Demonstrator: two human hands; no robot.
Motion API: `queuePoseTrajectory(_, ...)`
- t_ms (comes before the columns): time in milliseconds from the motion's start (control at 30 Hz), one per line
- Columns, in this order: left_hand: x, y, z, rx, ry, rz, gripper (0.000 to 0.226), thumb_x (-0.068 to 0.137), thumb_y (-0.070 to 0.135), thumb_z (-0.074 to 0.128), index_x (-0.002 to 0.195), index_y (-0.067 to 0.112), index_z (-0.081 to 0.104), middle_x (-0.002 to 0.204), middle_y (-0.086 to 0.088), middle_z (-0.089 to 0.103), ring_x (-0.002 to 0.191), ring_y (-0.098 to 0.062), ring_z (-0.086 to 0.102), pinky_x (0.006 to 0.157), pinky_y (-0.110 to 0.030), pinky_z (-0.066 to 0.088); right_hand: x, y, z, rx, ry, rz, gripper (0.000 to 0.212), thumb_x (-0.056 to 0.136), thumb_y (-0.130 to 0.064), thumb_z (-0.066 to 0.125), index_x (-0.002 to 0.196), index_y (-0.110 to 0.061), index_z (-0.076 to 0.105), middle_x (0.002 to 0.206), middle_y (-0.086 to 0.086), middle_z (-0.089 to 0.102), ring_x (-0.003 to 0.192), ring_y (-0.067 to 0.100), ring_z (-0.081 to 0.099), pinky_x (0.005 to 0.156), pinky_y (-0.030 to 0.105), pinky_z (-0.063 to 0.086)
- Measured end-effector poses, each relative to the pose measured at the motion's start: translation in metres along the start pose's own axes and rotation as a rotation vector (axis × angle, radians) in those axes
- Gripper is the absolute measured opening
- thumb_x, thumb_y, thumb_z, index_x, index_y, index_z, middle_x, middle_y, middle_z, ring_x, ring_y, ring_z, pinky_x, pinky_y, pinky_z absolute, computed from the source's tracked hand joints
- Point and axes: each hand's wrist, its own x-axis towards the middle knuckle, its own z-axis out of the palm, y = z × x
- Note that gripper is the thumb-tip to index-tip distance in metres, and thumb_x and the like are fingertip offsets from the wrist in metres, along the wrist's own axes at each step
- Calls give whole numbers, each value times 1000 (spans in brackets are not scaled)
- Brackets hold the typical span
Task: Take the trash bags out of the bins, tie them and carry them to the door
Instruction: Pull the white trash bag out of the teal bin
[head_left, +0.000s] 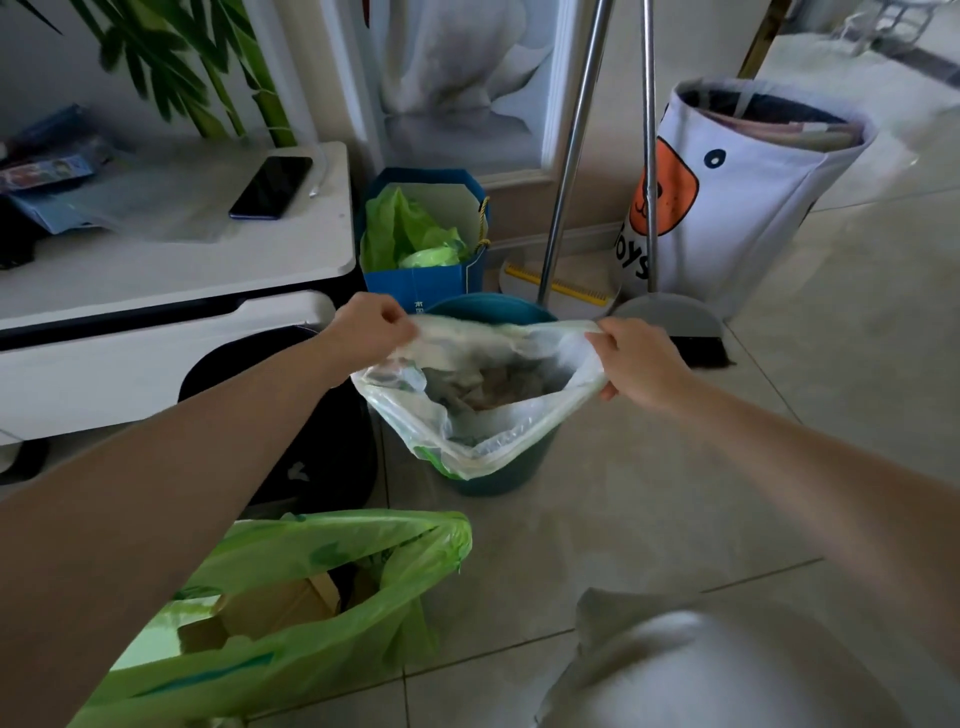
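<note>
Two hands: left hand (370, 323) and right hand (640, 364) pinch opposite rims of white trash bag (467, 415) | stretched open mid-frame to free it from teal bin (493, 480) | green bag (311, 613) waits lower left

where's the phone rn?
In the head view, the phone lies flat on the white cabinet top at upper left, near its right edge, beside the blue paper bag on the floor and behind the left hand.

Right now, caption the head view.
Both hands, left and right, lift the white trash bag from the teal bin.
</note>
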Motion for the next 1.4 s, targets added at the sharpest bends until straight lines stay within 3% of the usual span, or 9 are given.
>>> queuePoseTrajectory(100,-9,-8,-16,110,338,190,13,96,24,47,96,11,50,83,-12,60,74,-31,54,65,-38,44,-15,12,-3,34,-26,-86,28,101,-30,38,106,-14,60,68,0,62,49,13,67,59,38,57)
queuePoseTrajectory(167,-18,-24,-25,120,382,227,15,98,26,46,100,11,47,87,-15,61,78,-34,56,68,-40,43,-24,28,0,145,-35,2,25,100,-29,39,98,-13,58,73,8,63,52,21,70,61,45,59)
queuePoseTrajectory(333,-34,-55,-32,81,-177,-100,32,92,45,53,100,15,57,90,-6,61,80,-24,59,64,-31,46,-40,43,13,414,-279,333,28,98,-39,41,123,-26,44,90,10,68,64,27,72,61,38,59)
queuePoseTrajectory(467,-41,-58,-33,58,-430,-156,14,89,18,60,100,11,65,95,-13,67,79,-22,65,60,-28,54,-42,30,19,486,-304,351,30,98,-25,46,128,-29,42,91,8,73,73,23,74,72,41,60)
queuePoseTrajectory(633,-26,-36,-41,-238,-89,-168,14,94,5,51,97,5,64,79,-10,61,59,-14,63,43,-20,51,-22,0,2,698,-144,413,27,97,-8,49,123,-9,56,89,15,73,74,23,74,71,37,61)
queuePoseTrajectory(867,3,12,-60,-709,175,-156,14,94,3,53,88,10,65,86,-8,63,75,-17,62,49,-22,56,14,-58,-42,962,17,399,25,97,1,43,116,2,59,82,11,63,65,18,64,69,30,56)
queuePoseTrajectory(1167,-15,77,-112,-814,329,-52,10,91,5,60,85,11,64,87,-6,65,75,-18,66,67,-30,60,10,-105,-111,943,202,195,23,96,2,42,104,0,64,95,17,63,63,18,65,59,25,58)
queuePoseTrajectory(1333,-48,113,-142,-731,356,23,8,91,10,60,88,11,67,80,-4,64,67,-13,64,53,-20,56,-11,-132,-152,945,246,111,23,93,4,44,102,3,66,92,18,65,64,20,66,53,23,58)
queuePoseTrajectory(1400,-62,127,-156,-727,364,42,11,90,10,61,82,14,67,79,-3,64,69,-14,64,61,-24,58,-23,-145,-169,937,260,68,22,94,5,44,98,0,65,90,18,64,65,21,66,53,23,59)
